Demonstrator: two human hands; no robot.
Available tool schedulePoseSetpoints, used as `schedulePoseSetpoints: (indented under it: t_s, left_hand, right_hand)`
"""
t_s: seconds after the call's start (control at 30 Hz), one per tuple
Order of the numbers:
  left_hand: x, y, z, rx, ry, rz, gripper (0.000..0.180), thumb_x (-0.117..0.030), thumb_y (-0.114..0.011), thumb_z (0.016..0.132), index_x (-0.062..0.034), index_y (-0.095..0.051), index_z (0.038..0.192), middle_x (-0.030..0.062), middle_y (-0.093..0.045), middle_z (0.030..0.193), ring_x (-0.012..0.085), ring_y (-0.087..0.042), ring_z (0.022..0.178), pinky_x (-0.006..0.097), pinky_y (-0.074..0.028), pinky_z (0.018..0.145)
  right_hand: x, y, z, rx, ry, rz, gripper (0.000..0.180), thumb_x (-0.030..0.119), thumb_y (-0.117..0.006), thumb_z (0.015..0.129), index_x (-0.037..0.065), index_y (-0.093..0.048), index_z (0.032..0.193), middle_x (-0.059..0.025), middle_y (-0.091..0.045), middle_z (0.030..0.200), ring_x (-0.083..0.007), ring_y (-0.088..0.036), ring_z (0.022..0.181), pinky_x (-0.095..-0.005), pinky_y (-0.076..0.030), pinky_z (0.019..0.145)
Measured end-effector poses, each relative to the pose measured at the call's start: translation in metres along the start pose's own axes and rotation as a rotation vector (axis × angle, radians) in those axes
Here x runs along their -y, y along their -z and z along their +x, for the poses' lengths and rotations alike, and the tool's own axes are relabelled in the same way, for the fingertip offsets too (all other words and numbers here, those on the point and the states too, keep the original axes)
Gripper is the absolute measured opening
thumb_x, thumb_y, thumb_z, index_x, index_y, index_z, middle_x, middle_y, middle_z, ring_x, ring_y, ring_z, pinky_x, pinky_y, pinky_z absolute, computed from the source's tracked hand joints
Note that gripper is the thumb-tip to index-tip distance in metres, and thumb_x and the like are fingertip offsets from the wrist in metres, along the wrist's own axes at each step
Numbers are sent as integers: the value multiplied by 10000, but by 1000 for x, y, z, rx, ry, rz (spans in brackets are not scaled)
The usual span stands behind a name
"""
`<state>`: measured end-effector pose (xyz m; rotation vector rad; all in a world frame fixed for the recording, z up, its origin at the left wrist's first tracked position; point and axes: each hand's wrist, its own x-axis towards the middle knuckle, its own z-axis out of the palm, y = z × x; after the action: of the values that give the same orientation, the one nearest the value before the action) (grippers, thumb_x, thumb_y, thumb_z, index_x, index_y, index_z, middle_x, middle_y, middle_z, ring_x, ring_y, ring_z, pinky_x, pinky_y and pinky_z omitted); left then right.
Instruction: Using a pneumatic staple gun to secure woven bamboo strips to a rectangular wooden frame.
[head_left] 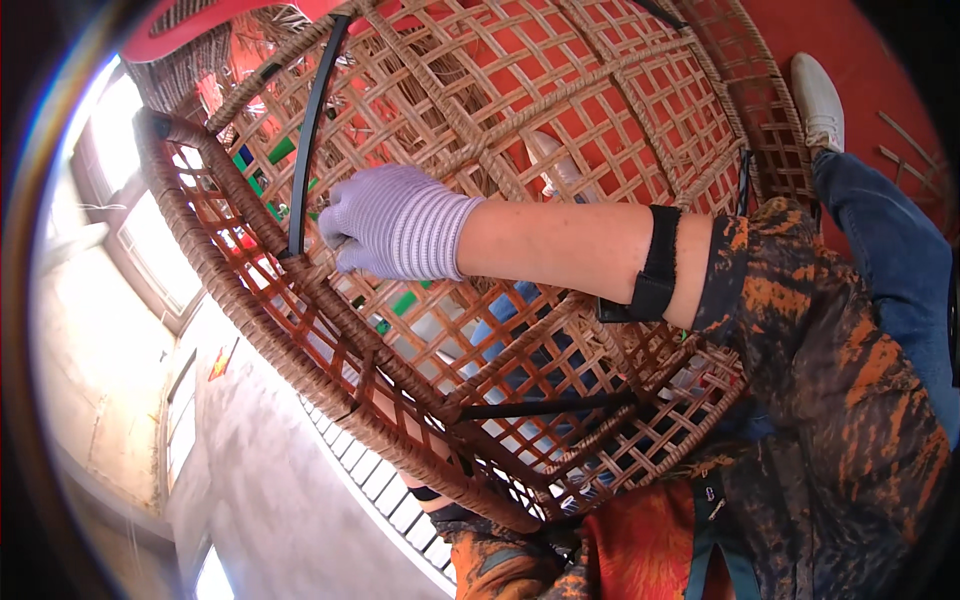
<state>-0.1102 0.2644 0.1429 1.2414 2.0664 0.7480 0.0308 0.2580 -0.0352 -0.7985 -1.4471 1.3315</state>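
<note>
A large basket-like wicker frame [520,130] fills the view, woven in open brown lattice over thicker wrapped ribs. My right hand [395,222], in a pale purple striped glove, reaches across it from the right. Its fingers are curled closed at the lattice, beside a black bar [313,130]; whatever they pinch is hidden. My left forearm [415,478], with a black band, passes behind the wrapped rim [330,385] at the lower left. The weave covers the left hand, so its fingers cannot be made out.
Another black bar [545,406] crosses the lower weave. Loose strands [385,120] show behind the lattice, above a red floor [870,60]. At the right are a white shoe [818,100] and a leg in jeans [885,225]. A pale wall [260,460] with windows lies left.
</note>
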Motion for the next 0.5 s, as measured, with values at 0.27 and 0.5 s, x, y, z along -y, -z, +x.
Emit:
schedulePoseSetpoints:
  t_s: [0.27,0.5]
  left_hand:
    - [-1,-7,-6,39,-168,-39,453,-266,-533,1047,-69,-479,1451,138,-559,1370,273,-596,1150,462,-555,914]
    - [10,-1,-22,34,-117,136,531,-390,-480,1038,-146,-410,1505,88,-486,1442,251,-546,1207,475,-522,927]
  right_hand:
    - [-4,2,-6,-37,9,-68,259,324,-651,923,92,-704,1024,-125,-670,1033,-323,-675,985,-468,-544,871]
    - [-37,49,-12,178,-81,-83,300,357,-730,871,91,-736,1009,-102,-725,933,-287,-705,890,-421,-548,855]
